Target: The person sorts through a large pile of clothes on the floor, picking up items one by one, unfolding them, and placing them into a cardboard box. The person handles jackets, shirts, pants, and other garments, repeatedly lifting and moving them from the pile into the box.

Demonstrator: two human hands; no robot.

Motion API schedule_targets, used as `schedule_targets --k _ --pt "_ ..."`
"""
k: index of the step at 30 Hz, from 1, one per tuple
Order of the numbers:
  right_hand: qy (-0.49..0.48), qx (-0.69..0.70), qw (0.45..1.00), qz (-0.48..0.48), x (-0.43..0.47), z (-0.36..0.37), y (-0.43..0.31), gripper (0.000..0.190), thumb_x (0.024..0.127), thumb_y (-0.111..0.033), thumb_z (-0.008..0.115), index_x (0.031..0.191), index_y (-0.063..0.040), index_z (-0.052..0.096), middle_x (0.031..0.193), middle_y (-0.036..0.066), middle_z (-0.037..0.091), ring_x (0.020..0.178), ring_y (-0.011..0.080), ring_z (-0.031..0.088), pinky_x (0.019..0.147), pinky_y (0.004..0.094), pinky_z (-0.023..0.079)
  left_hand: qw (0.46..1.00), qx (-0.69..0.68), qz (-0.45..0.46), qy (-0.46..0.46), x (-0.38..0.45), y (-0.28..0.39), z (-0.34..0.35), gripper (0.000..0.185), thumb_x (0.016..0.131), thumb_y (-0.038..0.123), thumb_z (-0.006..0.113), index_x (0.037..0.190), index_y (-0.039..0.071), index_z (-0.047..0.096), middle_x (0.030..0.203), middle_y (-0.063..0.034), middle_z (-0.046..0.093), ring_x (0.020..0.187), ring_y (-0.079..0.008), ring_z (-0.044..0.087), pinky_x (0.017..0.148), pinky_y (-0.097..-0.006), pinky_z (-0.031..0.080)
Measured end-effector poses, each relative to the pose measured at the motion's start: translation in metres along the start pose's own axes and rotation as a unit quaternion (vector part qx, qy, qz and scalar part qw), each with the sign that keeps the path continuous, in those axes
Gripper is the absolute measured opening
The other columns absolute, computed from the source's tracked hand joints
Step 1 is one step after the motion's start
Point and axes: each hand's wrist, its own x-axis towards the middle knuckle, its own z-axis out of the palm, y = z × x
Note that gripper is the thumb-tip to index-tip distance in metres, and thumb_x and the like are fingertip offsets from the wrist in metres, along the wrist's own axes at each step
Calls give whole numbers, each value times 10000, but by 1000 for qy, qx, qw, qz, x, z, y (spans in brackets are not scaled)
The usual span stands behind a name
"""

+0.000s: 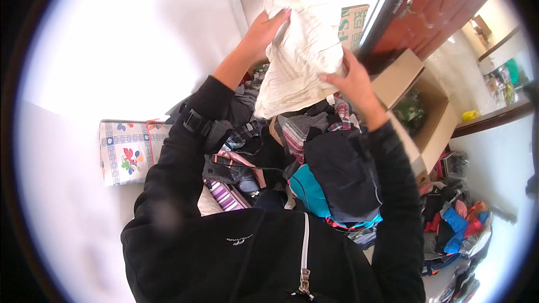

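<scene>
A cream-coloured, creased piece of cloth (305, 56) is held up in front of me, above a heap of clothes. My left hand (263, 33) grips its left edge, thumb lying over the front. Lower down on the right side, my right hand (353, 82) pinches the cloth, with its fingers partly hidden behind it. Beneath the cloth lie a grey and pink knitted garment (301, 130) and a plaid garment (244, 134). A folded black garment (339, 172) rests over a teal knitted one (309, 189), near my right forearm.
An open cardboard box (436, 128) with something green inside stands at the right, near a reddish-brown door (442, 8). To the left is a patterned package (126, 151) tied with red string. Another pile of clothes (457, 227) lies at the lower right.
</scene>
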Motion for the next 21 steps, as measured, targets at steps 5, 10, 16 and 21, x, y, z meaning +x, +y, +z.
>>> schedule_targets --k 5,10,16,21 --pt "-9 -24 999 -22 33 -97 -77 487 906 -326 655 1243 22 607 1099 110 689 1022 168 615 971 320 458 989 77 127 15 7 62 12 509 928 312 647 1323 24 506 1201 -69 620 1089 -166 572 944 -289 431" --pt "32 -98 990 -95 55 -192 -145 429 952 -274 610 1287 -9 571 1111 75 670 973 145 642 881 281 509 957 252 127 -63 8 83 -15 587 879 395 688 1291 11 523 1178 -94 626 1069 -200 584 929 -328 465" --pt "182 -187 962 -79 31 -244 -223 398 908 -198 606 1242 17 594 999 78 670 857 142 602 733 304 487 996 -70 54 26 10 64 -33 448 951 301 608 1252 -20 525 1170 -107 615 1106 -213 595 953 -355 486" --pt "240 -211 947 -43 -4 -272 -234 448 912 -204 607 1292 24 545 1001 91 664 843 142 599 727 299 492 897 406 -158 -68 4 76 -53 553 913 330 647 1312 -19 492 1243 -159 605 1132 -245 600 959 -381 482"
